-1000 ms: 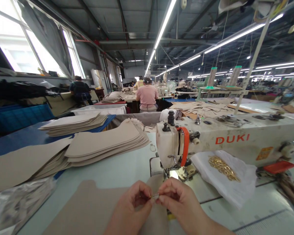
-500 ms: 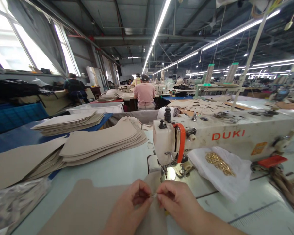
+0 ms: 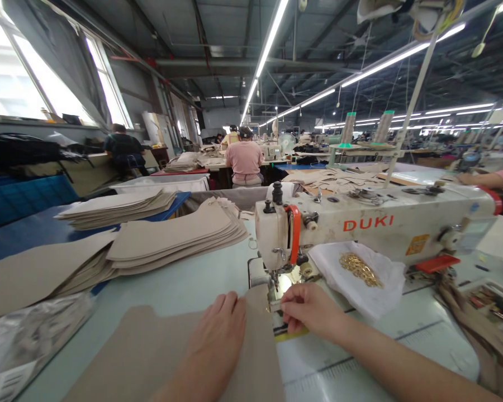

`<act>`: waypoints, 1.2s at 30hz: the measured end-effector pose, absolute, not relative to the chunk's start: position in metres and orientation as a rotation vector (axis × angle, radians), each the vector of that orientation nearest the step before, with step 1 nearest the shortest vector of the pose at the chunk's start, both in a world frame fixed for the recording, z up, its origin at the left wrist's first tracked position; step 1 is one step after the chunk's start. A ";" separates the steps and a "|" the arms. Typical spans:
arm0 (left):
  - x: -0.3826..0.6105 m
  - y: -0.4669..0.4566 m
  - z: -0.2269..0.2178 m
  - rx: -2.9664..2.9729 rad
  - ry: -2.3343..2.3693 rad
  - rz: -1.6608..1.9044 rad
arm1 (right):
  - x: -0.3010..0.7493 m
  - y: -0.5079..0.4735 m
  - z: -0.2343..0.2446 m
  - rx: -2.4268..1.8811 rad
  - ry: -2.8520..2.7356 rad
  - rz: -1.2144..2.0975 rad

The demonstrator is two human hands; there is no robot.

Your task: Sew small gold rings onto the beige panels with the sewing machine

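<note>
Left hand (image 3: 220, 340) lies palm down, fingers stretched out and together, pressing flat on the beige panel (image 3: 151, 357); it grips nothing. The panel runs from 7 o'clock of that hand up to the needle area (image 3: 275, 281) of the sewing machine (image 3: 360, 226). Right hand (image 3: 308, 310) has thumb and forefinger pinched shut on a small gold-coloured piece (image 3: 272, 306) at the panel's top edge, directly at 6 o'clock of the needle; the piece is too small to identify further. Risk noted: the right fingertips sit very close beneath the needle, so any start of the machine could catch them. Second risk: the panel is held by palm pressure alone, and a slip could carry the pinched piece out of line. At 2 o'clock of the right hand a white cloth (image 3: 377, 290) carries a loose heap of gold rings (image 3: 359, 269), which a passing forearm could scatter. The work surface (image 3: 184, 290) is pale and smooth, with stacks of cut beige pieces (image 3: 171, 237) at 10 o'clock. The room is a long factory hall under strip lights, windows at 9 o'clock; a person in a pink top (image 3: 245, 159) sits at 12 o'clock, facing away.
</note>
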State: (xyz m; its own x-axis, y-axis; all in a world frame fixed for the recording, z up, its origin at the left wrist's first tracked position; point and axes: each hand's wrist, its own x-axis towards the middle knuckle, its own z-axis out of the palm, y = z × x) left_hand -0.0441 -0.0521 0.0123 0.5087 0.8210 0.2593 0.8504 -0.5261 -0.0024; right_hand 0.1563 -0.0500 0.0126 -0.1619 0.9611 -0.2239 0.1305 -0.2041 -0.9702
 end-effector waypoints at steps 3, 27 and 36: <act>-0.043 -0.061 0.011 -2.569 -1.455 -0.272 | 0.144 -0.042 0.012 -1.390 -1.328 1.515; -0.031 -0.044 0.006 -2.831 -1.195 -0.939 | 0.131 -0.031 0.030 -1.512 -1.380 1.646; -0.026 -0.043 0.010 -2.838 -1.168 -0.969 | 0.134 -0.027 0.026 -1.523 -1.445 1.673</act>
State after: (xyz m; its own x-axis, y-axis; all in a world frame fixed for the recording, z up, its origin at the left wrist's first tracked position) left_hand -0.0258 -0.0435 0.0096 0.5558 0.6623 0.5024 0.6162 -0.7339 0.2859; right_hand 0.1345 -0.0266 0.0256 -0.2865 0.8544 -0.4336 0.3044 -0.3479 -0.8867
